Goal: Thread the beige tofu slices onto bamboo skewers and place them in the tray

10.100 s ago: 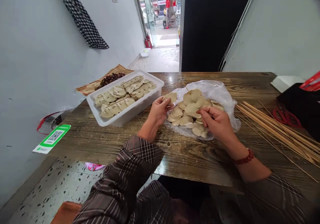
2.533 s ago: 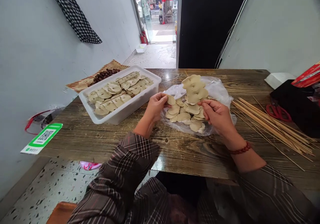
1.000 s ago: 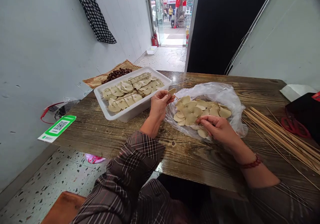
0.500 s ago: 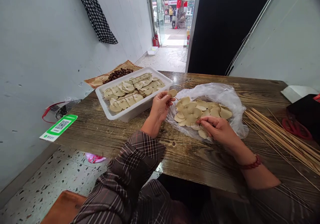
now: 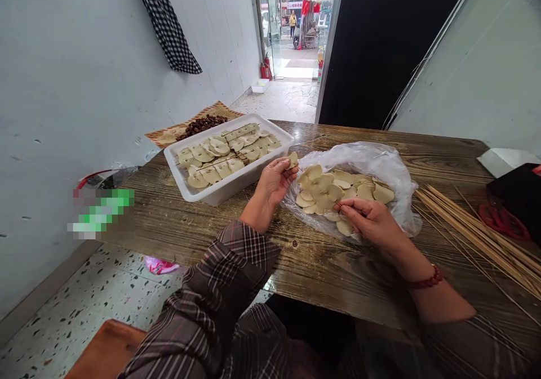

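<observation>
Left hand [image 5: 274, 183] pinches one tan slice [image 5: 292, 159] upright, clear of the pile. Right hand [image 5: 372, 224] grips a loaded skewer [image 5: 325, 190], lying low over the plastic bag [image 5: 380, 159] just beyond. White tray [image 5: 236, 184] of finished skewers beside left hand.

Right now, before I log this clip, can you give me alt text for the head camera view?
Seated at a wooden table, a person's left hand pinches one beige slice while the right hand holds a skewer threaded with slices over a plastic bag. A white tray of finished skewers stands left; loose bamboo skewers lie right.
</observation>
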A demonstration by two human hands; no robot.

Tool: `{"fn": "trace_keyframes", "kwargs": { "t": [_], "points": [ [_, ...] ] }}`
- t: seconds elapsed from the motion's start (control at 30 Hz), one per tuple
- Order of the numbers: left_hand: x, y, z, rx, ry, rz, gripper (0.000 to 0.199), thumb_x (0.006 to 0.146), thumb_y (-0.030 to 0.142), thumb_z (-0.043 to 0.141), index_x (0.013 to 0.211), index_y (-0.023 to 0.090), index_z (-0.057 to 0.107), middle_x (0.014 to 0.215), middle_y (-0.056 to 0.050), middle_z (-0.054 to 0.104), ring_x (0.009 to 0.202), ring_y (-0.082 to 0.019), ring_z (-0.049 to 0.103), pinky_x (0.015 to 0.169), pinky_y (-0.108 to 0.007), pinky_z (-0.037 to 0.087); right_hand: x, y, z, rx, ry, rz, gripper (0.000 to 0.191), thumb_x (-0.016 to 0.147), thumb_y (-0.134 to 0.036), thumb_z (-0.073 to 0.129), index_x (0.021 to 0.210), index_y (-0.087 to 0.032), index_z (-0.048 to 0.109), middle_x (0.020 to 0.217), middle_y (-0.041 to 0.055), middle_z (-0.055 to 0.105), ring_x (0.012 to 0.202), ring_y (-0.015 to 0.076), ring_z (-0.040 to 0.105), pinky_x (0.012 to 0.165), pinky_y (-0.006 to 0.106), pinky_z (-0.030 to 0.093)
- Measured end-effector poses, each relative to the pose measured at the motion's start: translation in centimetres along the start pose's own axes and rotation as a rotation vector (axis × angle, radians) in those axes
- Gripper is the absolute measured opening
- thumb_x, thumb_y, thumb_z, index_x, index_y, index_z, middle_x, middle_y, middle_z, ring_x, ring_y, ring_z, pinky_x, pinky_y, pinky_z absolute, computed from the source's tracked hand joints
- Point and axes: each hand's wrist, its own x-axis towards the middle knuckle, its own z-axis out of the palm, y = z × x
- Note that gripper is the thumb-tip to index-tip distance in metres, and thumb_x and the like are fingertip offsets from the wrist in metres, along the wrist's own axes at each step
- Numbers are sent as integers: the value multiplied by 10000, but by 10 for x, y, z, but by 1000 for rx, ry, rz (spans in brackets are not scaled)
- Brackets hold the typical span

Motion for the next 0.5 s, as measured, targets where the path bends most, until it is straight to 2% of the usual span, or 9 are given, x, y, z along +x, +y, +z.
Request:
{"fn": "trace_keyframes", "kwargs": {
  "t": [0.17, 0.5],
  "points": [
    [-1, -3, 2, 37, -18, 10, 96, 774, 82, 646, 796, 145, 578, 669, -22, 685, 552, -92, 631, 538, -184, 480, 0, -4, 0, -20, -6, 6, 358, 924, -420, 488, 944, -142, 713, 448, -38, 496, 411, 107, 440, 458, 244, 336],
    [1, -8, 1, 153, -16, 171, 160, 710, 117, 698, 795, 152, 567, 680, 3, 677, 582, -100, 659, 576, -201, 508, 1, 0, 0, -20, -10, 31, 383, 933, -437, 474, 969, -134, 706, 456, -38, 494, 429, 109, 438, 449, 240, 311]
  ]
}}
